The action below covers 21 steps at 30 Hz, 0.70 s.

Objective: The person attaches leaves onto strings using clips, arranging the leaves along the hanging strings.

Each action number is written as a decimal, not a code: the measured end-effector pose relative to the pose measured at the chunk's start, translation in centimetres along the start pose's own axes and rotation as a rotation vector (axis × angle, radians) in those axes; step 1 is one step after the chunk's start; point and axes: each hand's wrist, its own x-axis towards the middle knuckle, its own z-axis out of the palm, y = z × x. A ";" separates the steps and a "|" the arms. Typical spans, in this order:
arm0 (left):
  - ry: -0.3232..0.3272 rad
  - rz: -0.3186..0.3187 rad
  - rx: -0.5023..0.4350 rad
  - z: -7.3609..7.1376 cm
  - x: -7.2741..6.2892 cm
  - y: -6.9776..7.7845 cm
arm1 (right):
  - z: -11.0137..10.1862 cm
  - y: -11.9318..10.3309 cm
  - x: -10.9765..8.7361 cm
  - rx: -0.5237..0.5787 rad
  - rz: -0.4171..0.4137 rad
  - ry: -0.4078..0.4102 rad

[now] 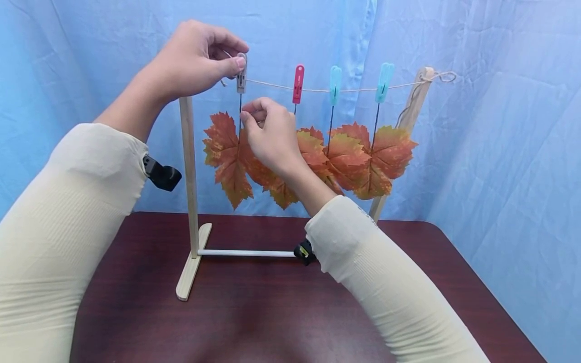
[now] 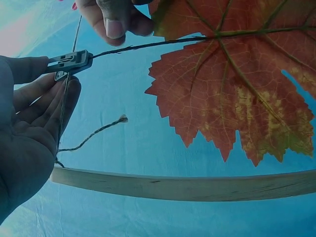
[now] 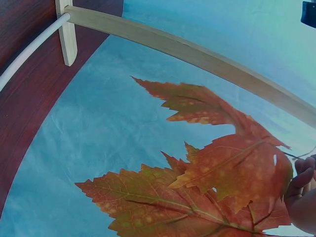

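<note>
A grey clothespin (image 1: pixel 241 80) sits on the twine at the left, its top pinched between the thumb and fingers of my left hand (image 1: pixel 190 63). From its lower end a dark leaf stem (image 2: pixel 148 45) runs down to an orange-red maple leaf (image 1: pixel 227 161). My right hand (image 1: pixel 274 133) is beside that stem, thumb and fingers bent loosely. In the left wrist view its fingertips lie very close to the stem without wrapping it. To the right, a red clothespin (image 1: pixel 298 84) and two teal ones, a middle one (image 1: pixel 335 85) and a far one (image 1: pixel 384 83), hold more leaves.
Twine (image 1: pixel 272 84) is strung between a left wooden post (image 1: pixel 188 166) and a right wooden post (image 1: pixel 415 106). A white rod (image 1: pixel 247 253) joins the stand low down. The stand is on a dark red table (image 1: pixel 272 302), before a blue curtain (image 1: pixel 499 126).
</note>
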 end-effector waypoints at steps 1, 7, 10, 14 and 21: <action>0.003 0.001 0.003 0.0 0.0 0.0 | -0.1 0.0 0.0 0.004 0.000 -0.002; 0.016 0.003 0.010 -0.2 0.1 0.0 | -0.7 -0.4 -0.4 0.012 -0.027 -0.003; 0.049 -0.002 0.016 -0.3 0.0 -0.1 | -1.1 -0.6 -0.7 0.004 -0.054 -0.002; 0.123 -0.004 0.024 -0.6 -0.5 -0.2 | -1.8 -0.8 -1.1 -0.011 -0.086 0.008; 0.235 0.028 0.008 -1.3 -2.0 -0.7 | -3.8 -0.7 -2.0 -0.031 -0.130 0.041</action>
